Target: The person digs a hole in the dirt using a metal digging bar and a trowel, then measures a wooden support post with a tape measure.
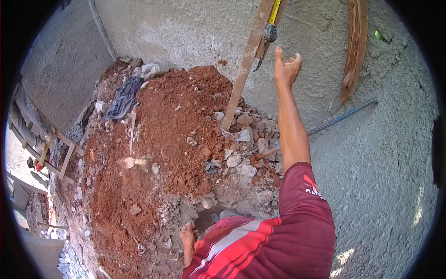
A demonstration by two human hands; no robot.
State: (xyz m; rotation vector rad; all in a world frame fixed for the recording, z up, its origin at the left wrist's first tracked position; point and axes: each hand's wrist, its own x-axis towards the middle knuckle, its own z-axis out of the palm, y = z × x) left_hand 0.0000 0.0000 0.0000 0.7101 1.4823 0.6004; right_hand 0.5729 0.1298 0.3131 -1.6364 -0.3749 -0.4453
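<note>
The 2 hands are bare. The right arm (293,125) reaches up and away from the torso (269,246), nearly straight. The right hand (286,69) is empty and raised, 1 digit pointing up and the others bent, apart from it. The left hand (188,234) is low beside the torso, its fingers loosely bent; most of the left arm is hidden.

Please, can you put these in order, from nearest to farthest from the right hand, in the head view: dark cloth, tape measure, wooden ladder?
From the right hand:
1. Tape measure: just beyond the fingers, slightly left.
2. Dark cloth: left, on the dirt pile.
3. Wooden ladder: far left, past the pile.
</note>
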